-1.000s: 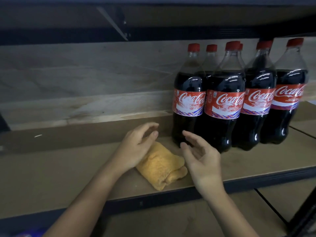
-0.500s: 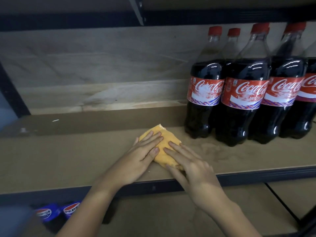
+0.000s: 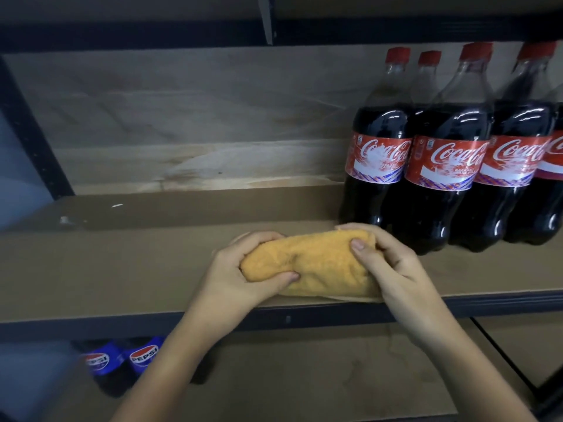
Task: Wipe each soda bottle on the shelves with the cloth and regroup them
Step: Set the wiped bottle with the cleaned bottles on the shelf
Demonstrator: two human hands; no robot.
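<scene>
At the shelf [image 3: 122,269] front edge, left hand [image 3: 240,269] and right hand [image 3: 387,263] each clench fingers around an end of the soft, limp cloth [image 3: 313,263], while the heavy, slick Coca-Cola bottles [image 3: 441,166] stand just behind-right, best grabbed at the waist.

— What do you log for the cloth [image 3: 310,266]?
— I note fuzzy, matt orange terry.
— Beside it?
— Cola bottles [image 3: 438,166]: glossy clear plastic, shiny labels. Under it, shelf board [image 3: 122,269]: matt brown fibreboard, dark metal edge.
</scene>
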